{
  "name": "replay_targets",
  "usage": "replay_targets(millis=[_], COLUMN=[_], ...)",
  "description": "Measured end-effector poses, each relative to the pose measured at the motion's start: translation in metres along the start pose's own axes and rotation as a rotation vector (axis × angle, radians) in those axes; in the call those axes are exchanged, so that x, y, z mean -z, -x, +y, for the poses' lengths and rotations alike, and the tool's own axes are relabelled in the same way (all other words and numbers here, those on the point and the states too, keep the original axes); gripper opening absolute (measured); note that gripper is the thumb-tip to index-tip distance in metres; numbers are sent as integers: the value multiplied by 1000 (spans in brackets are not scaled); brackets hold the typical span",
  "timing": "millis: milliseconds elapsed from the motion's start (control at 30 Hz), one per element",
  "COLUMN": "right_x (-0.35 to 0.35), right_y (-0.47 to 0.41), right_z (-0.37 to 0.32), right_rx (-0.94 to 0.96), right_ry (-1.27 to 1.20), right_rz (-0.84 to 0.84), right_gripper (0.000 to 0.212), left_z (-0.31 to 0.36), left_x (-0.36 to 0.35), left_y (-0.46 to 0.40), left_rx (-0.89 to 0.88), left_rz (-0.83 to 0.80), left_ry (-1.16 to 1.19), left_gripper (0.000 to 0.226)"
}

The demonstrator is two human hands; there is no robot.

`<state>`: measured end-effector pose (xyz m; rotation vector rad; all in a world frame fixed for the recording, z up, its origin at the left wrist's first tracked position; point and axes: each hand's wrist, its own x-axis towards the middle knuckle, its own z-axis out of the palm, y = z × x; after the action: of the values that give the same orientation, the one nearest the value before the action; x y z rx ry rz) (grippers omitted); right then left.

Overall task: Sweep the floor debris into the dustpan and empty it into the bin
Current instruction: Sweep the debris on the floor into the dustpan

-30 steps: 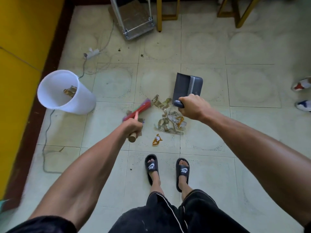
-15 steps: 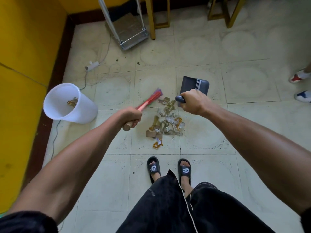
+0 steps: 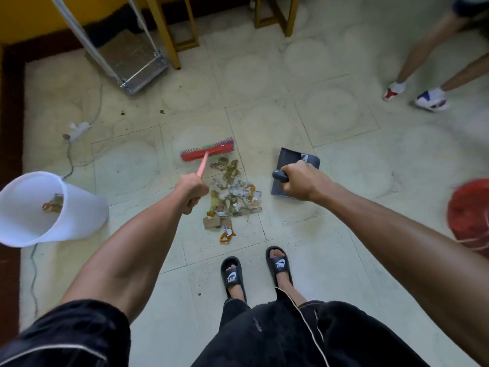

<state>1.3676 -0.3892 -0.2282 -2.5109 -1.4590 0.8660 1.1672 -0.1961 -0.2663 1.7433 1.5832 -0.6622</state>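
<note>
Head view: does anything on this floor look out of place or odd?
Yes. A scatter of torn wrappers and cardboard scraps lies on the tiles between the red broom and the dustpan. One orange scrap sits apart, nearer the feet. A power strip also lies loose on the floor.

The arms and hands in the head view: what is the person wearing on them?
Nothing shows on the left hand or right hand: no gloves, watch or rings. Both forearms are bare, with black short sleeves near the bottom edge.
</note>
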Motion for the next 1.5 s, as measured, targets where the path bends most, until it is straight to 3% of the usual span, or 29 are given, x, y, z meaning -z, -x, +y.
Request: replay_targets(millis=[100,200,400,500,600,833,933,1300,1400,1500], right_x=[-13,-31,-63,-70,-73,-79,-90,-139,-163,-187], right_y=[13,27,50,68,82,115,134,195,201,202], right_z=[0,-5,-34,-43,-47,-62,-62,-85,-114,-148], right_rx=[-60,-141,-198,-224,-253,-260,-290,-477,-545,-598], right_ry=[-12,11,-12,-42,-61,-147,-226,-496,-550,-612], right_rz=[9,35,43,57,76,86,102,213,226,263], right_gripper=[33,21,17,13,11,13,23,25,22,23], left_z=[-13,-30,-59,-78,-90,-106,-111,-130,-140,-158], left_x=[-9,-14,17,30,34,31,23,18,26,33], left_y=[-1,12,24,32,43,74,86,89,80,65], left_rx=[-28,-22,-140,-174,-137,-114,-91,-243,-241,-257], left_rz=[-63,-145,-148,-133,-105,-75,-60,-69,-88,-108], left_ry=[-80,-127,-285,-363,-392,-377,-348,-304,-341,-363], left_gripper=[29,31,50,36,8,11,13,29,12,9])
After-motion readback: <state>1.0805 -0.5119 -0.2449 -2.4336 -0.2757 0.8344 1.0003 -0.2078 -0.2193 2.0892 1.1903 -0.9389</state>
